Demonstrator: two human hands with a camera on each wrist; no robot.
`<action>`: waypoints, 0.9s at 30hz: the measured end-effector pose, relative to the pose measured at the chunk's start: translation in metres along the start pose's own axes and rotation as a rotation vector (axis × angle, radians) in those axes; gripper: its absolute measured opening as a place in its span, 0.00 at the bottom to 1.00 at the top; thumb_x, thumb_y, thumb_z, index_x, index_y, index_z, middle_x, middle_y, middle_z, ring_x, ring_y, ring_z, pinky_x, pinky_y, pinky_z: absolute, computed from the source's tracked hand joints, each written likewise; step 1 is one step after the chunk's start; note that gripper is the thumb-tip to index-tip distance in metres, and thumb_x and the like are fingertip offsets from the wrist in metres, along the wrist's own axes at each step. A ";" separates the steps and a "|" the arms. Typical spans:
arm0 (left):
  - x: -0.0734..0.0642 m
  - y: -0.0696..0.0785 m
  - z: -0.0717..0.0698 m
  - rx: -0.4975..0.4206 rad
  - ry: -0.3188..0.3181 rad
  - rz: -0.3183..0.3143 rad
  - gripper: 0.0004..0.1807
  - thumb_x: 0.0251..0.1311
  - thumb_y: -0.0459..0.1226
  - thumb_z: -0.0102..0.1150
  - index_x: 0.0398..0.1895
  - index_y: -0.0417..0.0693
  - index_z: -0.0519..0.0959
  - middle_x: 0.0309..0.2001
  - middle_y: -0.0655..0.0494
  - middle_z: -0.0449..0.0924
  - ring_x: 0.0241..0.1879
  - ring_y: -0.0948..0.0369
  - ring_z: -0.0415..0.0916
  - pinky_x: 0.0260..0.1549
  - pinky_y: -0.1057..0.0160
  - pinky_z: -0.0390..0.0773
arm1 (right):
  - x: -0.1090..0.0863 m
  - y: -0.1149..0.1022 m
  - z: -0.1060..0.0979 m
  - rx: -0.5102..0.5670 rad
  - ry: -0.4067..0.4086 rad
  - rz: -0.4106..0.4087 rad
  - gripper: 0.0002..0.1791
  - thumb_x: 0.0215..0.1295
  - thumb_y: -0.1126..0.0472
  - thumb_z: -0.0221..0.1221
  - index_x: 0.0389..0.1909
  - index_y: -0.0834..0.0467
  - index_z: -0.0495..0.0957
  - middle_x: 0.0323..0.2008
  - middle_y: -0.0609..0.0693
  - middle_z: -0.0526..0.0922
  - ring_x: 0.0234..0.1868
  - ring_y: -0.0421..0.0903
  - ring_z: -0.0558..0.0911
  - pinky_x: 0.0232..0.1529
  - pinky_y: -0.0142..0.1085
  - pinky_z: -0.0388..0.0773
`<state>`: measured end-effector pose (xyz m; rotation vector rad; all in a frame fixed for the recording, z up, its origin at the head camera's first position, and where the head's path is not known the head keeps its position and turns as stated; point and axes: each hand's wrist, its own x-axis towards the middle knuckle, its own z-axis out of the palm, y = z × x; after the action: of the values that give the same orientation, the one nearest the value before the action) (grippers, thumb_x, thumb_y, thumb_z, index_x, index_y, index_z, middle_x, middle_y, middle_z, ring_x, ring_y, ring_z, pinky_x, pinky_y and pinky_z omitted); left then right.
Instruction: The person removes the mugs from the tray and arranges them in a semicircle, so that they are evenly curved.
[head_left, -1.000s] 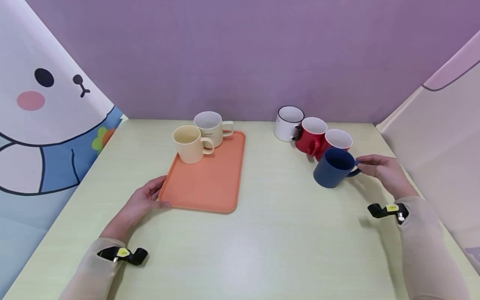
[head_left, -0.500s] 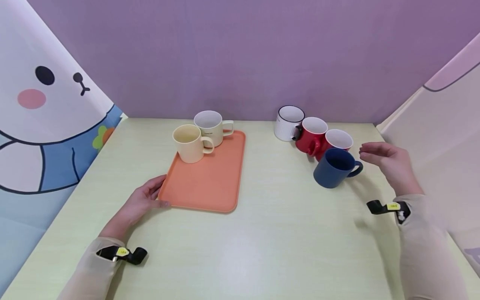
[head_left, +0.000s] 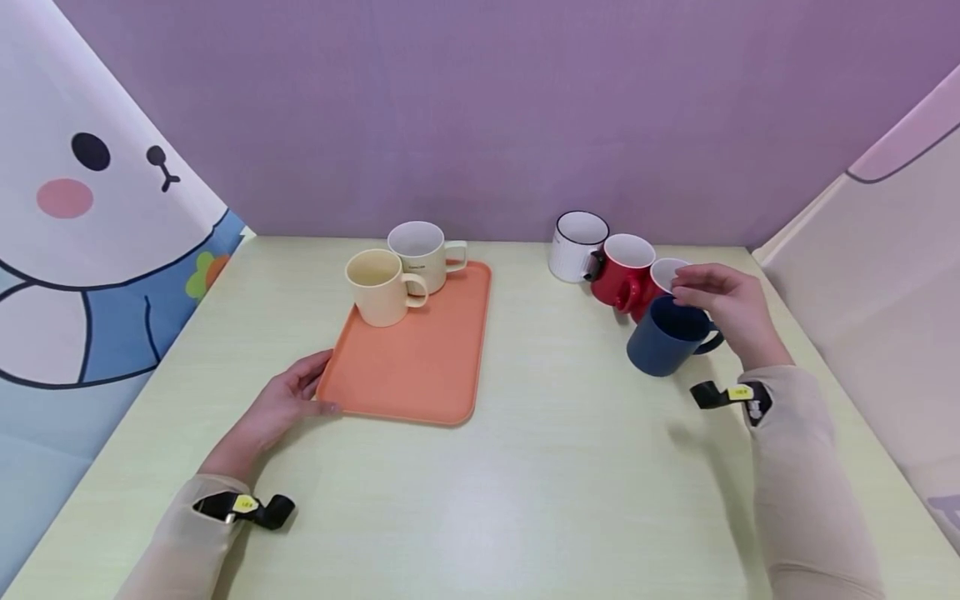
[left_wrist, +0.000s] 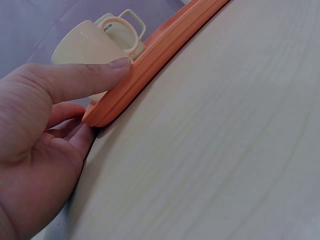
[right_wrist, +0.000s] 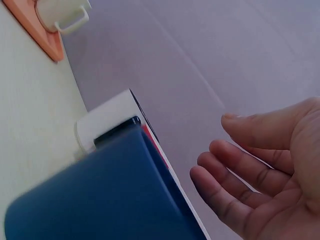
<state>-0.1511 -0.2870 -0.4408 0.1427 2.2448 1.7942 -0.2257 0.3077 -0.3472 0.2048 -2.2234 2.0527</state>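
My left hand (head_left: 276,407) holds the near left corner of the orange tray (head_left: 408,375); in the left wrist view the thumb lies on the rim, with the other fingers at the side. A cream mug (head_left: 381,296) and an off-white mug (head_left: 420,254) stand on the tray's far left part. On the right, my right hand (head_left: 738,315) hovers just over the blue mug (head_left: 658,343), fingers slightly bent and holding nothing. In the right wrist view a gap shows between its fingers (right_wrist: 227,192) and that mug. The hand partly hides the red mug (head_left: 647,307) behind.
Another red mug (head_left: 618,279) and a white mug (head_left: 573,250) with a dark rim stand in the row toward the back. A purple backdrop (head_left: 480,125) rises behind the table (head_left: 525,483). Printed cloth panels flank both sides.
My right hand has let go of the blue mug's handle, lifted, and moved left over the mug. The mug stays in place. My left hand and the tray have not visibly moved.
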 end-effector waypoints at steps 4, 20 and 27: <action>0.000 0.000 0.000 -0.001 0.001 0.000 0.48 0.54 0.21 0.66 0.77 0.33 0.50 0.76 0.34 0.49 0.75 0.40 0.46 0.57 0.77 0.69 | 0.006 -0.003 0.017 -0.253 0.015 0.052 0.13 0.66 0.65 0.64 0.50 0.58 0.83 0.38 0.36 0.85 0.39 0.33 0.83 0.43 0.22 0.79; 0.002 0.000 0.000 -0.008 0.004 -0.004 0.49 0.54 0.20 0.65 0.77 0.33 0.50 0.76 0.34 0.49 0.75 0.40 0.46 0.57 0.76 0.69 | 0.036 0.010 0.092 -0.262 -0.114 0.076 0.20 0.62 0.70 0.66 0.53 0.74 0.77 0.39 0.48 0.86 0.36 0.36 0.84 0.39 0.27 0.82; 0.002 -0.001 0.000 0.001 0.005 -0.006 0.49 0.54 0.21 0.65 0.77 0.33 0.50 0.76 0.34 0.49 0.75 0.40 0.46 0.57 0.76 0.69 | 0.045 0.025 0.122 -0.189 -0.162 0.109 0.19 0.63 0.72 0.63 0.54 0.74 0.76 0.44 0.60 0.85 0.36 0.37 0.84 0.42 0.29 0.83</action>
<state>-0.1529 -0.2869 -0.4416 0.1314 2.2469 1.7926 -0.2731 0.1868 -0.3740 0.2460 -2.5612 1.9231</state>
